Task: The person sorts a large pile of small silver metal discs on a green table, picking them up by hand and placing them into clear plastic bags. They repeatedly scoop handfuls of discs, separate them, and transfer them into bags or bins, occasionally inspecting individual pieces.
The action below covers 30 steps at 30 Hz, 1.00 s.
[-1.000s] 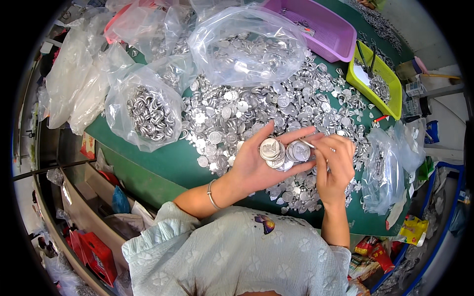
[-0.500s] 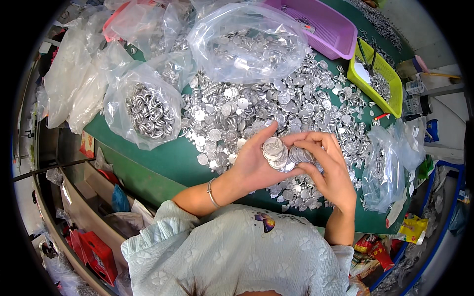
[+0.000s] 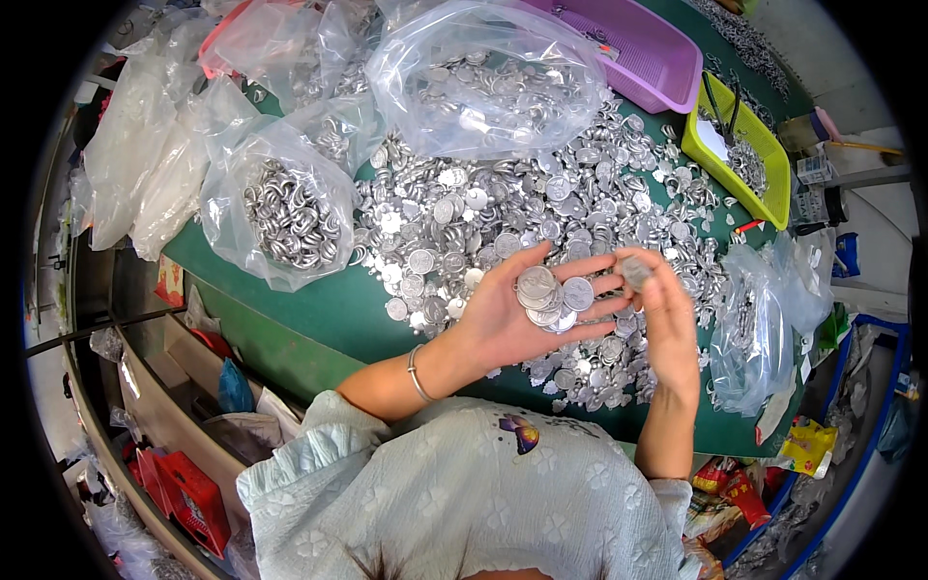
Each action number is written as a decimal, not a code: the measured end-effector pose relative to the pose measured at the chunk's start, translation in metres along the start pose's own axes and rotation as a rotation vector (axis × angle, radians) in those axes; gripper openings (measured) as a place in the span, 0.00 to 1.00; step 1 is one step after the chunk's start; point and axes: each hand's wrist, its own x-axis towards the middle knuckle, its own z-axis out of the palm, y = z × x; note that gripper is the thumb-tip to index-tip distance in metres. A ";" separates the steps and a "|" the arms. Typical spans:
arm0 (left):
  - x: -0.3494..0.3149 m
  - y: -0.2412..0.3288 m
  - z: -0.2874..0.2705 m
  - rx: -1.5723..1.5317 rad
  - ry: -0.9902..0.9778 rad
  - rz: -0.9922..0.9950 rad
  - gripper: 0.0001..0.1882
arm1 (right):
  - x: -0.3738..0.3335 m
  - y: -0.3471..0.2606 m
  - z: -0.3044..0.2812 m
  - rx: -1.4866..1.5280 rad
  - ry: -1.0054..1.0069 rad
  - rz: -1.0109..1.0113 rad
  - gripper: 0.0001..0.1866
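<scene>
My left hand (image 3: 507,314) is palm up with its fingers stretched apart, holding a small overlapping cluster of silver coin-shaped pendants (image 3: 538,290) on the palm. Beside its fingertips, my right hand (image 3: 669,324) is closed, pinching a silver coin-shaped pendant (image 3: 634,273) that is smeared by motion; whether more than one is there I cannot tell. Beneath and beyond both hands spreads a large heap of silver metal charms and discs (image 3: 483,217) on the green table (image 3: 309,333).
A clear plastic bag (image 3: 488,82) of silver pieces stands on the heap's far side, another bag (image 3: 280,217) of curved pieces to the left. At the far right are a purple basket (image 3: 667,58) and a yellow-green basket (image 3: 773,159) holding pliers. A clear bag (image 3: 749,329) lies right.
My right hand has drawn away to the right from my left palm with a pendant in its fingers. My left fingers have come into view spread out, the other pendants still on the palm.
</scene>
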 end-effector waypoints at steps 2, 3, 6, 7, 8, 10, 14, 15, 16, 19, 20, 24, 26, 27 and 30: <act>0.001 0.001 0.000 0.017 0.014 0.008 0.32 | 0.001 0.006 -0.006 0.411 0.060 0.060 0.13; 0.001 0.002 0.000 -0.003 0.007 0.026 0.32 | 0.002 0.002 -0.004 0.636 0.057 0.085 0.14; 0.003 0.001 0.002 -0.042 -0.015 0.061 0.33 | 0.001 0.003 0.004 0.871 0.081 0.114 0.15; 0.003 0.001 0.001 -0.040 -0.022 0.067 0.32 | 0.000 0.019 0.000 0.876 0.016 0.095 0.16; 0.004 0.000 0.001 -0.039 -0.028 0.072 0.32 | -0.002 0.028 -0.002 0.880 -0.048 0.076 0.16; 0.005 -0.001 -0.001 0.024 -0.033 0.119 0.31 | -0.004 0.019 0.010 0.649 0.038 0.149 0.15; 0.008 -0.004 -0.010 0.136 -0.049 0.254 0.30 | -0.008 0.003 0.030 0.095 0.069 0.188 0.09; 0.008 -0.005 -0.009 0.218 -0.052 0.280 0.30 | -0.009 0.006 0.037 -0.044 0.072 0.090 0.10; 0.008 -0.007 -0.008 0.300 -0.055 0.306 0.29 | -0.009 0.007 0.042 -0.182 0.076 -0.009 0.13; 0.010 -0.010 -0.005 0.509 0.006 0.353 0.28 | -0.004 0.000 0.055 -0.331 0.103 -0.006 0.18; 0.011 -0.010 -0.005 0.572 0.039 0.363 0.28 | -0.003 0.000 0.058 -0.372 0.126 -0.053 0.18; 0.011 -0.010 -0.005 0.529 0.083 0.373 0.30 | -0.003 0.007 0.057 -0.377 0.090 -0.009 0.19; 0.012 -0.009 -0.004 0.502 0.075 0.360 0.31 | -0.004 0.005 0.055 -0.326 0.066 0.062 0.17; 0.012 -0.009 -0.004 0.464 0.077 0.366 0.31 | -0.004 0.004 0.055 -0.380 0.051 0.047 0.17; 0.012 -0.008 -0.006 0.382 0.074 0.379 0.32 | -0.007 0.004 0.055 -0.452 0.022 0.014 0.17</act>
